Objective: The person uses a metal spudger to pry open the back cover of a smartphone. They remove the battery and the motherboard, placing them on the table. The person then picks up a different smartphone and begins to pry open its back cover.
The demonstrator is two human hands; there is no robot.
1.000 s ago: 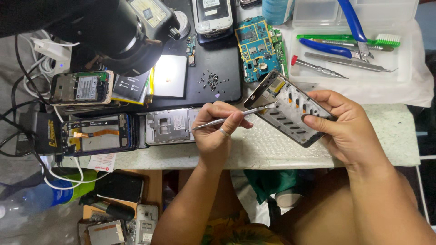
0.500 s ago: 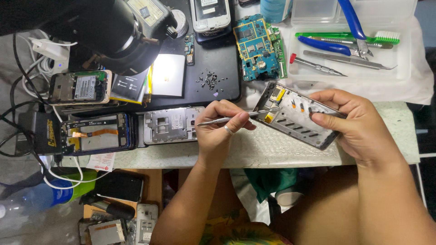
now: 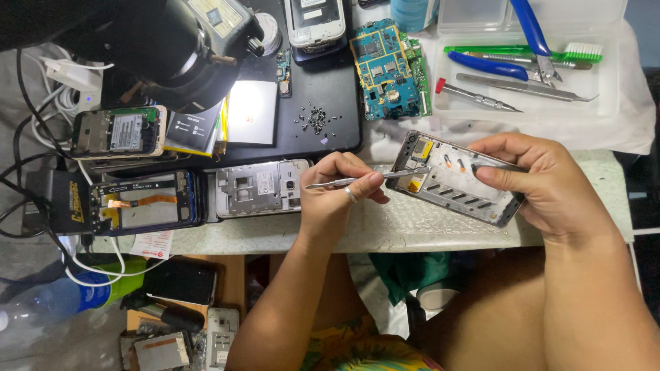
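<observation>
- Silver-grey metal phone mid-frame with slotted cut-outs and small yellow parts (image 3: 454,180): held tilted just above the pale worktop edge (image 3: 412,230), right of centre. Judged light, thin and stiff, yet easily bent; best taken by its long edges, clear of the yellow parts.
- Right hand (image 3: 543,189): closed round the frame's far end, thumb across its face, fingers beneath.
- Slim steel tweezers (image 3: 364,180): tips meet the frame's upper left corner. Judged springy, smooth and slippery; pinch at mid-shaft.
- Left hand (image 3: 337,196): closed in a pinch on the tweezers, ring on one finger.
- Clear shallow plastic tray (image 3: 612,75), top right: holds blue-handled pliers (image 3: 529,31), a green-handled white-bristled brush (image 3: 522,51), a red-tipped driver (image 3: 474,96) and a second pair of steel tweezers (image 3: 529,86).
- Black mat (image 3: 330,89): carries a cluster of tiny dark screws (image 3: 316,118), a white square card (image 3: 251,112) and a blue circuit board (image 3: 385,69) at its right edge.
- Left of the hands: a stripped grey phone chassis (image 3: 258,187) and a blue-framed opened phone (image 3: 144,204).
</observation>
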